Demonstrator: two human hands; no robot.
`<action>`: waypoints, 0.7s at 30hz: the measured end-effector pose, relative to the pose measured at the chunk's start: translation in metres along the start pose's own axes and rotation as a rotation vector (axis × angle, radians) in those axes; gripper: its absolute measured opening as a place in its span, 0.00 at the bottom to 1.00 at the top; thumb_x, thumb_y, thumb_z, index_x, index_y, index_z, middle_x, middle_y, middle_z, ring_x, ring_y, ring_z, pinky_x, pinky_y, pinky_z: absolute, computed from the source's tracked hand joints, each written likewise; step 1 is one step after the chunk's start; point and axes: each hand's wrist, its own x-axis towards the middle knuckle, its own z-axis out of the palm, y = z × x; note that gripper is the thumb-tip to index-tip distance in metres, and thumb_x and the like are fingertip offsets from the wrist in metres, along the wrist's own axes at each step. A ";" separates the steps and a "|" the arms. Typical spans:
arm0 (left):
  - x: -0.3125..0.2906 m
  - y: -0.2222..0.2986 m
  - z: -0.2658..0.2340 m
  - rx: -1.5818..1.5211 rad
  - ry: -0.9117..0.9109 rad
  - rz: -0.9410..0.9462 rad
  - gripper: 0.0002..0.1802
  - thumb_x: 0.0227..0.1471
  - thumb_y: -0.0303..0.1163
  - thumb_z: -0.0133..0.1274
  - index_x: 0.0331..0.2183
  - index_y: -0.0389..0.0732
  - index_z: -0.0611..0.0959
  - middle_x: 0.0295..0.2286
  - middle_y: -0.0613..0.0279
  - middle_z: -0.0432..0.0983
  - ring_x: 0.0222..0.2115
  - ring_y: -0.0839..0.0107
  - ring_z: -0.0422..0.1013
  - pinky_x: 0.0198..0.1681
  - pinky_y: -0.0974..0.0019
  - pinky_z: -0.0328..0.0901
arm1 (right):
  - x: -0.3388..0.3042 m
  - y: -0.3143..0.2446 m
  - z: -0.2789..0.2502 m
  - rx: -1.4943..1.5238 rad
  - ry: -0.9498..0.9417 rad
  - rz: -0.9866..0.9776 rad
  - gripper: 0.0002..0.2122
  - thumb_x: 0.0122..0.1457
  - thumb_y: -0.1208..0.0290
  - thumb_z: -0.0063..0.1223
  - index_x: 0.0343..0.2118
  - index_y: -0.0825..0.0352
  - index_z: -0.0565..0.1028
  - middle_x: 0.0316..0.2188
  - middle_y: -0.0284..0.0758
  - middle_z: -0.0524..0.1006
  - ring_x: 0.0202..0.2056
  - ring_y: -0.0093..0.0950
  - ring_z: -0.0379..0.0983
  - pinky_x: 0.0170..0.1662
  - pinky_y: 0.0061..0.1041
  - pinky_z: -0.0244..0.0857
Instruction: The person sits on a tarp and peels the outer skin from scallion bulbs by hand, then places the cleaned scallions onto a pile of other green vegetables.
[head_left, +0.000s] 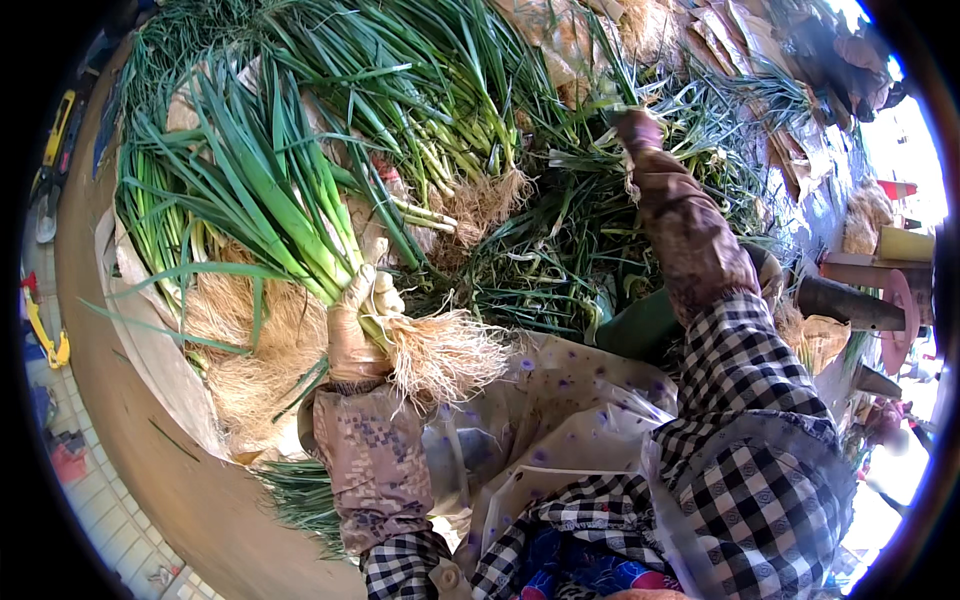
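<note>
A bunch of green garlic (pixel 318 245) with long flat leaves is in my left hand (pixel 352 325), which wears a tan glove. Its fingers are wrapped round the pale stems just above the bulbs, and a thick tuft of whitish roots (pixel 447 352) hangs out to the right. My right hand (pixel 638 130) reaches far forward over a heap of loose green leaves (pixel 545 265). Motion smears its fingers, so I cannot make out what they hold, if anything. Brown patterned sleeve covers reach up both forearms.
More green garlic (pixel 440 100) lies piled at the far left and middle, roots toward me. A pale cloth (pixel 150 350) lies under part of it. A clear plastic apron (pixel 560 400) covers my lap. At right stands a dark cylinder (pixel 850 303) beside a pink disc (pixel 900 320).
</note>
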 end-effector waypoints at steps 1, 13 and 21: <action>0.001 0.001 0.004 -0.008 -0.029 -0.008 0.25 0.49 0.30 0.48 0.49 0.32 0.64 0.19 0.73 0.59 0.18 0.84 0.53 0.20 0.81 0.53 | 0.015 0.041 -0.011 0.037 0.102 0.146 0.23 0.47 0.46 0.42 0.29 0.64 0.76 0.30 0.45 0.75 0.33 0.40 0.72 0.35 0.35 0.64; 0.010 -0.007 -0.009 0.042 0.015 0.025 0.23 0.46 0.31 0.52 0.46 0.36 0.70 0.22 0.64 0.71 0.18 0.77 0.64 0.18 0.74 0.59 | -0.052 -0.013 0.034 0.389 0.101 -0.335 0.18 0.46 0.60 0.54 0.39 0.64 0.70 0.27 0.42 0.75 0.29 0.33 0.69 0.34 0.28 0.63; 0.013 -0.006 -0.025 0.038 0.043 0.014 0.19 0.47 0.28 0.51 0.43 0.35 0.72 0.23 0.62 0.73 0.17 0.76 0.66 0.18 0.74 0.61 | -0.114 -0.151 0.063 0.329 -0.240 -0.139 0.17 0.40 0.60 0.58 0.30 0.67 0.75 0.26 0.44 0.75 0.28 0.34 0.73 0.31 0.28 0.66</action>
